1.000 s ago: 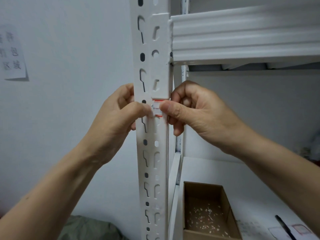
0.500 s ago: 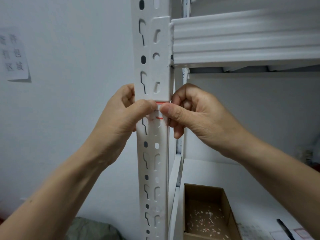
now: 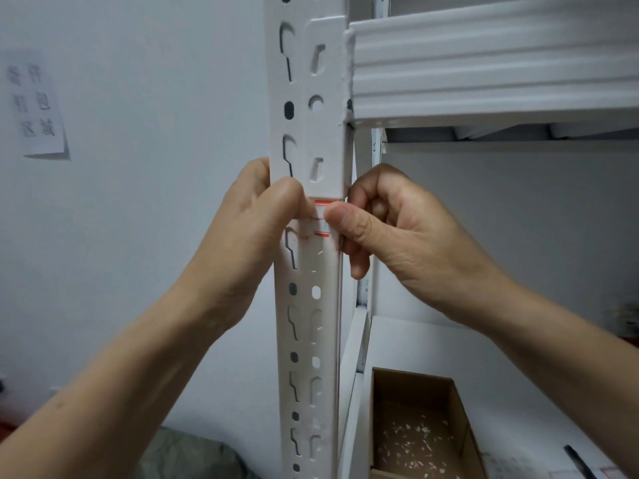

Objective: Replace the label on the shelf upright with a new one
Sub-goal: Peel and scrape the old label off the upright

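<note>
Pinching the label [image 3: 320,217] against the upright [image 3: 330,323], thumbs at its edges

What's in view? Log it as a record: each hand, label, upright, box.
left hand: grips upright, thumb at label's left end
right hand: pinches label at its right end, fingers curled behind upright's edge
label: white with red edges, on upright just below beam, partly hidden by thumbs
upright: white, slotted, vertical
box: open cardboard, on shelf, scraps inside
pen: on shelf, right of box
</note>
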